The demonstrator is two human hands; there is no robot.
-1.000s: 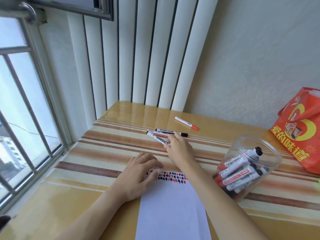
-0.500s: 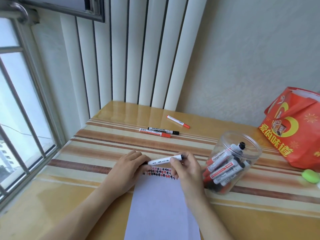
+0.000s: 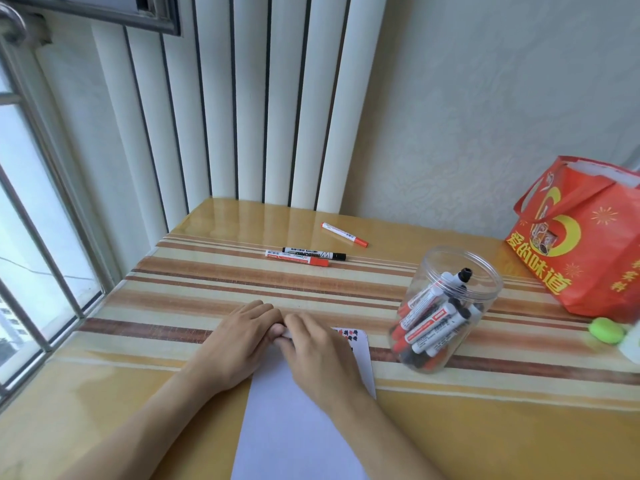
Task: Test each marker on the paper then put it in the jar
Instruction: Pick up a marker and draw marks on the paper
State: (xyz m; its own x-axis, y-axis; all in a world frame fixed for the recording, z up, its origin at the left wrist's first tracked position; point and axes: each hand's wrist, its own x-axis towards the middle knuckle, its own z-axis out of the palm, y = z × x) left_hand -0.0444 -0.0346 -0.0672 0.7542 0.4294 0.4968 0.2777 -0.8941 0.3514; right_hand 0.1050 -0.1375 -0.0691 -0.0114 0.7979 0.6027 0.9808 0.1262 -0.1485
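Both hands meet over the top edge of the paper point(image 3: 304, 403), which lies flat on the worktop point(image 3: 485, 427). The left hand point(image 3: 235, 344) and right hand point(image 3: 318, 351) have their fingers curled together around a marker point(image 3: 286, 336), of which only a small white sliver shows between the fingertips; the grip of each hand is closed on it. Red and black test marks point(image 3: 350, 335) sit at the paper's top right corner. The clear jar point(image 3: 450, 327) stands upright to the right of the paper, holding several red and black markers. Farther back, a black marker point(image 3: 313, 253) and a red marker point(image 3: 296, 261) lie side by side, with another red marker point(image 3: 344, 234) apart behind them. A red bag point(image 3: 581, 244) stands at the far right.
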